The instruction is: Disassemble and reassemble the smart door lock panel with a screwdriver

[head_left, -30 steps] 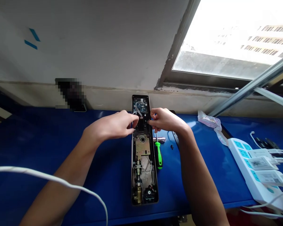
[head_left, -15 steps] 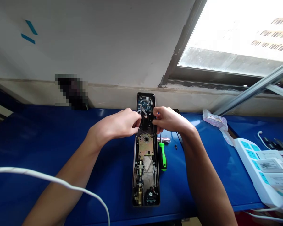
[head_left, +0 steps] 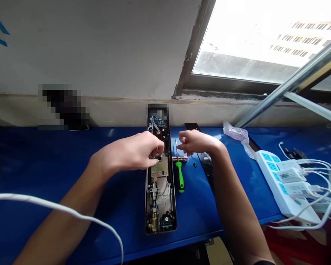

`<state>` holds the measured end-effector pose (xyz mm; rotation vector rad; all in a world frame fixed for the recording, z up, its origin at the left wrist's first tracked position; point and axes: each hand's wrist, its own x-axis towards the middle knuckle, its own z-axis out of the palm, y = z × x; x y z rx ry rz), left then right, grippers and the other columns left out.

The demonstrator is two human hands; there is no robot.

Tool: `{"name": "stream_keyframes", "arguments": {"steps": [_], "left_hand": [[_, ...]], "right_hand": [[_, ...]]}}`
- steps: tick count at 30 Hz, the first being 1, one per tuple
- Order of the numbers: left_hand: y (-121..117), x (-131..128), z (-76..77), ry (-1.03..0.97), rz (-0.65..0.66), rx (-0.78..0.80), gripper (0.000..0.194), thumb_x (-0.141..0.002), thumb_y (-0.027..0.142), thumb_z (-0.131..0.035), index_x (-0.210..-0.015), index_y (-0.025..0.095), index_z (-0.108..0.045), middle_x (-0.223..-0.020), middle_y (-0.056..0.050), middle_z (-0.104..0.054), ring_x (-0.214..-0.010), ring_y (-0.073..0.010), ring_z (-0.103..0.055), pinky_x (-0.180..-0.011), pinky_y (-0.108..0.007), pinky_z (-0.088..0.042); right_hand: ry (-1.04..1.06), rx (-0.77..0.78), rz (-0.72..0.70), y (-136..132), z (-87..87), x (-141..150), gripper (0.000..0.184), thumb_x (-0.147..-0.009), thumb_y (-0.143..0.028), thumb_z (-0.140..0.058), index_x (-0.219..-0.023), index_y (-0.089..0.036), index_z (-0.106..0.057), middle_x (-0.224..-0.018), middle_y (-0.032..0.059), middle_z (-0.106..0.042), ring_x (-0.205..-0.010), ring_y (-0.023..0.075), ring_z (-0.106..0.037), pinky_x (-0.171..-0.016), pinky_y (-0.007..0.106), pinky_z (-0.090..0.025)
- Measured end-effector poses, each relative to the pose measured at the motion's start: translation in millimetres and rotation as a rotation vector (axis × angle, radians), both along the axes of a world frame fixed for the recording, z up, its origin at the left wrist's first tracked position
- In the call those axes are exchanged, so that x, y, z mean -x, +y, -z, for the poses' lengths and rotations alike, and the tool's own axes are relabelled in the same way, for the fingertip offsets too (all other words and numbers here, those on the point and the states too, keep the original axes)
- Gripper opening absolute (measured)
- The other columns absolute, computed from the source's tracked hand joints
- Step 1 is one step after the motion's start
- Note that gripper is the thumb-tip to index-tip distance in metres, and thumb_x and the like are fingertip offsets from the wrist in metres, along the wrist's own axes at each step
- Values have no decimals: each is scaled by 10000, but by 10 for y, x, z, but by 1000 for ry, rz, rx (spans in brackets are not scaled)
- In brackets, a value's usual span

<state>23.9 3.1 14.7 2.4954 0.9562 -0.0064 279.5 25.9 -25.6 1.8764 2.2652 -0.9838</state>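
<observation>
Left hand half-curled over open casing, grasp unclear, long axis front-to-back, circuit board toward the wall.

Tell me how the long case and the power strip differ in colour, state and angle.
The case is dark; the power strip is white with blue sockets. The case lies open, its inner parts showing, while the strip's body is closed, with white plugs in it. The case points nearly straight away from the person; the strip slants, its far end to the left. Both are long and narrow.
</observation>
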Motion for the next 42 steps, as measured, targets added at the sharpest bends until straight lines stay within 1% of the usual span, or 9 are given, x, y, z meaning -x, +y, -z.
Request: {"name": "stream_keyframes", "arguments": {"steps": [3,8,13,15,18,20,27,34,42], "left_hand": [[-4,-15,30,7,16,-4,117,-817,228,-665,-914,230,-729,-900,-10,-731,-759,-167,-642,-650,-271,-434],[33,-22,130,-19,23,-37,79,-830,282,-680,-863,213,-701,-885,-27,-723,-749,-169,-631,-641,-284,-419],[53,-47,178,-31,30,-60,114,-817,287,-714,-774,201,-653,-797,-17,-696,-666,-151,-583,-589,-284,-372],[61,-49,181,-29,24,-65,155,-810,311,-757,-767,199,-659,-785,-15,-694,-655,-148,-578,-580,-283,-361],[71,-58,175,-8,24,-84,199,-816,352,-800,-768,196,-687,-784,-19,-702,-655,-149,-588,-579,-283,-355],[70,-73,161,10,44,-125,193,-820,344,-803,-755,192,-702,-773,-25,-703,-658,-155,-592,-586,-288,-354],[61,-96,123,-8,99,-217,165,-789,275,-762,-673,184,-690,-680,-16,-675,-583,-139,-537,-577,-306,-338],[142,-45,204,-34,104,-146,217,-812,399,-827,-801,196,-750,-780,-31,-728,-683,-163,-620,-596,-294,-359],[118,-80,121,-27,182,-197,164,-847,302,-783,-734,188,-753,-741,-28,-735,-685,-165,-632,-677,-302,-404]], "right_hand": [[-92,-58,2,-50,232,16,338,-1002,-402,-644,-1261,-184,-642,-1257,88,-679,-1048,202,-693,-899,412,-612],[-75,-158,-63,-236,438,62,358,-1003,-402,-640,-1299,-201,-631,-1330,99,-652,-1120,223,-675,-955,447,-596],[2,-265,-79,-356,539,74,357,-999,-410,-648,-1273,-181,-636,-1262,89,-675,-1054,207,-692,-903,421,-610],[39,-325,-67,-381,574,88,303,-998,-413,-646,-1171,-164,-658,-1112,58,-698,-918,167,-688,-816,365,-606],[116,-420,-48,-407,609,126,132,-962,-274,-642,-873,-188,-598,-729,-51,-584,-640,100,-539,-632,249,-466],[172,-471,-35,-421,618,157,204,-903,-184,-608,-755,-221,-473,-606,-83,-462,-561,94,-416,-570,245,-346],[273,-547,2,-438,637,209,240,-858,-209,-555,-731,-246,-355,-597,-72,-429,-554,116,-346,-582,278,-247],[298,-551,-1,-439,653,214,224,-871,-211,-540,-728,-245,-370,-608,-65,-440,-560,121,-359,-585,274,-249],[315,-541,-21,-445,654,215,237,-864,-193,-544,-718,-244,-365,-601,-68,-433,-554,117,-366,-578,272,-250]]}}
